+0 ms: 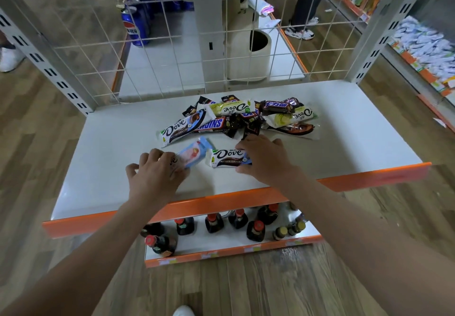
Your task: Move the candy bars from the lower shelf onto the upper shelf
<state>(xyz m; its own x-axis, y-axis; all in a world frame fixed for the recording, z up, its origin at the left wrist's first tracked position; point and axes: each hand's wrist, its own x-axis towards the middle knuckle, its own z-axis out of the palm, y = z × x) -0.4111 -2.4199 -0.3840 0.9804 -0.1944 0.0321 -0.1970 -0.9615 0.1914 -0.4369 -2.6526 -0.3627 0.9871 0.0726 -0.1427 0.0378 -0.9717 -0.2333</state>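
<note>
head view, looking down: the left hand (157,175) has its fingers curled over the near end of a pale blue and pink candy bar (190,155), gripping it against the white upper shelf (103,148). the right hand (264,159) lies over the right end of a white and blue dove bar (227,158), fingers bent around it and thumb at its near edge, holding it on the same shelf. the two bars lie just beside each other, near the shelf's orange front lip (221,202). behind them, toward the back of the shelf, sits a loose heap of candy bars (246,118): more white dove wrappers, a snickers bar (211,124), dark brown wrappers overlapping one another. both bare forearms reach in from the bottom corners. below the front lip, a lower shelf (221,241) carries dark bottles with red caps (214,222); no candy shows on the part of it in sight. a wire grid (172,44) backs the upper shelf, and through it stand blue cola cans (134,27) and a pale bin (248,52). wood floor lies all around.
</note>
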